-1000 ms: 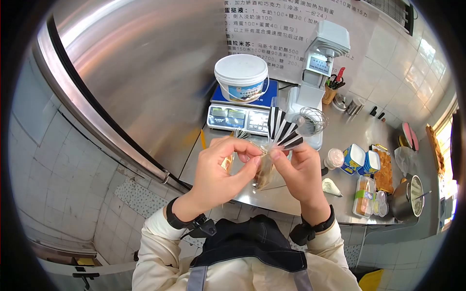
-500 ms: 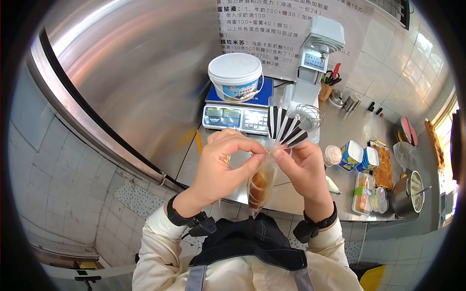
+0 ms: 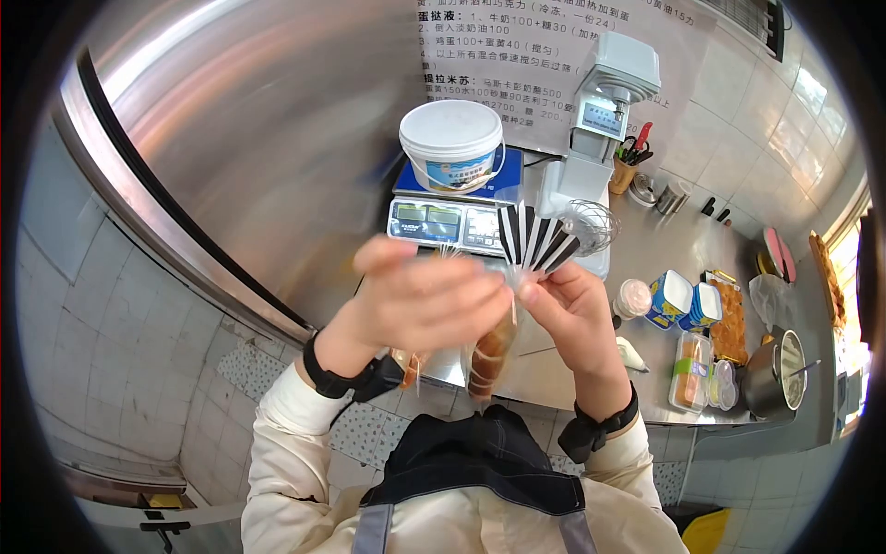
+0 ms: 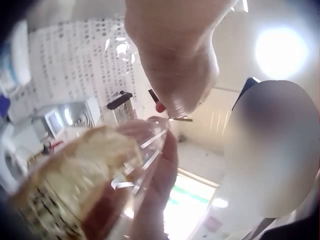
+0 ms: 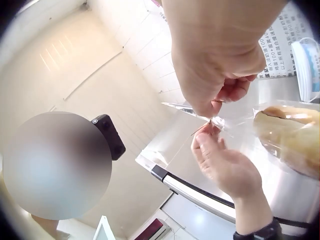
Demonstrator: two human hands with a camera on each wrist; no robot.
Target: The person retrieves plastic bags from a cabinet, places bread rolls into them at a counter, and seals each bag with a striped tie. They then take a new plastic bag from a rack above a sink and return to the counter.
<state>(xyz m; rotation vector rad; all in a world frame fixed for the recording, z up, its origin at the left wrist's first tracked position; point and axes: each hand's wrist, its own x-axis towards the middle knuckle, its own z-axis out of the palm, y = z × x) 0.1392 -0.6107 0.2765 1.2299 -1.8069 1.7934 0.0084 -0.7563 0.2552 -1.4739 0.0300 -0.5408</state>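
Observation:
A clear bag with brown bread (image 3: pixel 489 360) inside hangs below both hands, its black-and-white striped top (image 3: pixel 535 238) fanned out above the gathered neck. The right hand (image 3: pixel 581 319) pinches that neck between thumb and fingers. Blurred in the head view, the left hand (image 3: pixel 429 297) is turned with its back to the camera beside the neck. In the right wrist view the left hand's (image 5: pixel 230 167) fingertips pinch a thin tie (image 5: pixel 199 129) at the neck, close to the right hand (image 5: pixel 215 60). Bread (image 4: pixel 75 185) fills the lower left of the left wrist view.
Behind the hands, a white bucket (image 3: pixel 451 138) stands on a scale (image 3: pixel 429 222), beside a mixer (image 3: pixel 591 157) and a whisk (image 3: pixel 591 226). To the right are blue-and-white tubs (image 3: pixel 670 297), a plastic box (image 3: pixel 690 371) and a metal pot (image 3: pixel 775 374). Another bagged item (image 3: pixel 406 365) shows below the left hand.
The left hand has rolled over at the bag's neck, from thumb and finger in view to its back. The right hand keeps its pinch. The bag hung tilted and foreshortened, then lower with more bread showing.

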